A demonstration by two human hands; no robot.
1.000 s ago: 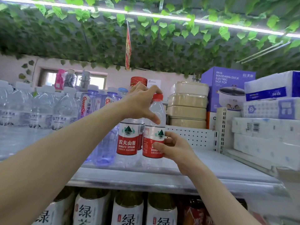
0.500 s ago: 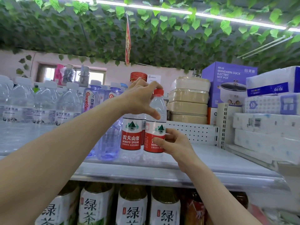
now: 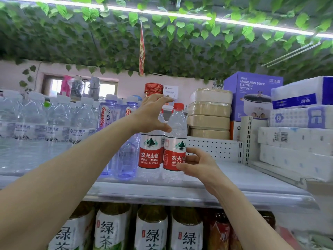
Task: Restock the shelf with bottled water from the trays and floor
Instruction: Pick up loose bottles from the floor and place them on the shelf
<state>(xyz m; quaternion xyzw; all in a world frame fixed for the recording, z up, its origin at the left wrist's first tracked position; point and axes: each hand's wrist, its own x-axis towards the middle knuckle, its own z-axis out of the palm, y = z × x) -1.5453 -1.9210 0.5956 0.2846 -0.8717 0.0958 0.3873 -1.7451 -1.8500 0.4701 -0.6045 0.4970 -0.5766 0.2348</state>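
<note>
Two red-labelled Nongfu Spring water bottles stand side by side on the metal shelf. My right hand holds the right bottle low on its label, fingers and thumb curled round its right side. My left hand hovers spread in front of the top of the left bottle. Its fingertips are just left of the right bottle's red cap, and its thumb lies at that bottle's shoulder. The left bottle's cap is hidden behind my left hand.
Clear water bottles and purple Ganten bottles fill the shelf to the left. Stacked beige boxes, a hot pot box and tissue packs stand on the right behind a perforated divider. Green tea bottles line the shelf below.
My left hand's fingers have come off the right bottle's red cap and spread open. My right hand stays on the label, and the bottle stands in the same spot.
</note>
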